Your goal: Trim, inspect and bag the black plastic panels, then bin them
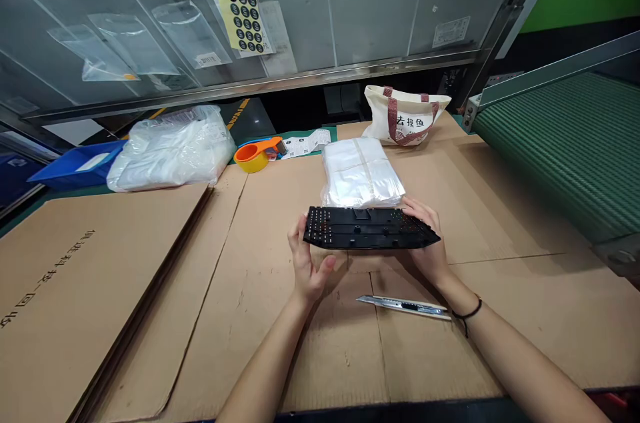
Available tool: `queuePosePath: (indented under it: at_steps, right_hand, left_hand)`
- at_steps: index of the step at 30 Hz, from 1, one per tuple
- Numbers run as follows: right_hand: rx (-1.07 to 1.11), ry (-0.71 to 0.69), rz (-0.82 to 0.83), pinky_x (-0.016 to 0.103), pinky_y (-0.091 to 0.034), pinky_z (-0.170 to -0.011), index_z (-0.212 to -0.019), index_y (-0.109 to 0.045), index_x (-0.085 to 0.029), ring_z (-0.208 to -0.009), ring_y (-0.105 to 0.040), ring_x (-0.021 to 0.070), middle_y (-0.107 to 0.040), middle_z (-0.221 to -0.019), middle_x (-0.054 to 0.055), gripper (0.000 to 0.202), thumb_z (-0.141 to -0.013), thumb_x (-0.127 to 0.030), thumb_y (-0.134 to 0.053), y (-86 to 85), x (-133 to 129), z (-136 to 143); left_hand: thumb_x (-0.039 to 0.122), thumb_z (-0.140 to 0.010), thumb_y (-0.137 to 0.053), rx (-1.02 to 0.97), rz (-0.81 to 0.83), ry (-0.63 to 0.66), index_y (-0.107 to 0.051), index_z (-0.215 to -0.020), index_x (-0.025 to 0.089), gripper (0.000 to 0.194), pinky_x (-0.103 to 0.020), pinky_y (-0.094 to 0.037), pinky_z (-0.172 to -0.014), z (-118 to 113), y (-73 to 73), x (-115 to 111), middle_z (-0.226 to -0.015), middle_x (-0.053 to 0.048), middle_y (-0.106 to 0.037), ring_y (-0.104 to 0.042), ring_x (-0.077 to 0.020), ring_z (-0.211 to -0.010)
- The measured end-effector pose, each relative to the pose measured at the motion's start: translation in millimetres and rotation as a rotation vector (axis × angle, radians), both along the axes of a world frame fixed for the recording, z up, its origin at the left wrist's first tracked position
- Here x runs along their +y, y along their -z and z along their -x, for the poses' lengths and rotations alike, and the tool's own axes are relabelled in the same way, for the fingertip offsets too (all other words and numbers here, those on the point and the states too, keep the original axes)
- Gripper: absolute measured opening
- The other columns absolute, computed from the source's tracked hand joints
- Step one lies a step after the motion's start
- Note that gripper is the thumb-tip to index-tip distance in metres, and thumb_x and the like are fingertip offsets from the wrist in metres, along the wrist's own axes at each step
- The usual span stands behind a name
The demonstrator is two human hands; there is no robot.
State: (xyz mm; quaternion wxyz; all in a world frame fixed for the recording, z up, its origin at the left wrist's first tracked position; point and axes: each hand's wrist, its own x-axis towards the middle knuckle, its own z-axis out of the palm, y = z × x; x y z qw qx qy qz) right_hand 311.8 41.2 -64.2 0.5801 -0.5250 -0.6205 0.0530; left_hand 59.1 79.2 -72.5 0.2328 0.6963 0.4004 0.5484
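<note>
A long black plastic panel with rows of small holes near its ends is held up above the cardboard-covered table. My left hand is closed around its left end, the thumb held low and apart from the panel. My right hand grips the right end, its fingers behind the panel and partly hidden. Just beyond the panel lies a stack of clear plastic bags tied with a band. Below it, near my right wrist, a utility knife rests on the cardboard.
Flat cardboard sheets are stacked at left. Behind them stand a blue tray and a bulging plastic bag. An orange tape dispenser and a cream tote bag sit at the back. A green conveyor belt bounds the right side.
</note>
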Motion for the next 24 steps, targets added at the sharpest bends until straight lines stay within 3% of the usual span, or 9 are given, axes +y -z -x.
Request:
queuePosePath:
  at_steps: [4,7,13,17,21,24]
  right_hand:
    - [0.297,-0.213,0.2,0.04,-0.053,-0.088,-0.095,-0.069,-0.023,-0.096,-0.067,0.0234,-0.073,-0.099,0.006,0.016,-0.081,-0.033,-0.068,1.1,0.6,-1.8]
    - [0.439,-0.269,0.338,0.034,-0.056,-0.07,-0.084,-0.072,-0.021,-0.076,-0.069,0.022,-0.074,-0.08,0.004,0.03,-0.076,-0.05,-0.071,3.4,1.7,-9.2]
    - [0.854,-0.067,0.286,0.03,-0.056,-0.067,-0.082,-0.069,-0.021,-0.071,-0.067,0.0184,-0.073,-0.079,0.002,0.044,-0.058,-0.054,-0.084,8.1,-4.6,-59.7]
    - [0.991,0.03,0.172,0.031,-0.056,-0.069,-0.081,-0.065,-0.021,-0.073,-0.066,0.0157,-0.071,-0.082,0.001,0.042,-0.059,-0.051,-0.085,10.0,-11.4,-87.3]
    - [1.201,0.082,0.059,0.026,-0.055,-0.068,-0.078,-0.063,-0.02,-0.074,-0.066,0.0126,-0.071,-0.083,0.0,0.041,-0.056,-0.043,-0.089,11.0,-11.5,-89.8]
    - [1.278,0.075,0.058,0.022,-0.054,-0.063,-0.079,-0.063,-0.02,-0.071,-0.065,0.0107,-0.071,-0.081,-0.002,0.042,-0.053,-0.04,-0.09,12.1,-10.5,-86.7]
  left_hand:
    - [0.056,-0.089,-0.049,0.09,-0.12,-0.083,-0.025,-0.151,0.03,0.071,-0.051,-0.039,-0.104,1.6,-5.9,2.7,-0.125,-0.01,-0.042,-0.046,-0.03,-0.12]
    - [0.051,-0.093,-0.044,0.12,-0.115,-0.14,-0.031,-0.15,0.029,0.062,-0.046,-0.041,-0.101,0.7,-6.9,5.2,-0.115,-0.008,-0.045,-0.049,-0.0256,-0.113]
    - [0.026,-0.097,-0.045,0.26,-0.123,-0.067,-0.04,-0.144,0.027,0.047,-0.037,-0.045,-0.098,-6.6,-13.4,3.1,-0.124,-0.009,-0.057,-0.055,-0.0207,-0.114]
    - [0.017,-0.096,-0.046,0.371,-0.119,-0.004,-0.062,-0.115,0.022,0.025,-0.03,-0.05,-0.087,-15.5,-33.9,12.2,-0.106,-0.005,-0.069,-0.064,-0.017,-0.1]
    - [0.013,-0.096,-0.043,0.783,-0.182,0.019,-0.064,-0.106,0.019,0.024,-0.028,-0.051,-0.079,-38.3,-55.8,38.5,-0.099,-0.005,-0.072,-0.066,-0.0166,-0.091]
    - [0.012,-0.094,-0.046,0.985,-0.196,0.047,-0.066,-0.1,0.017,0.021,-0.033,-0.05,-0.079,-61.6,-61.2,59.9,-0.099,-0.009,-0.071,-0.065,-0.0214,-0.094]
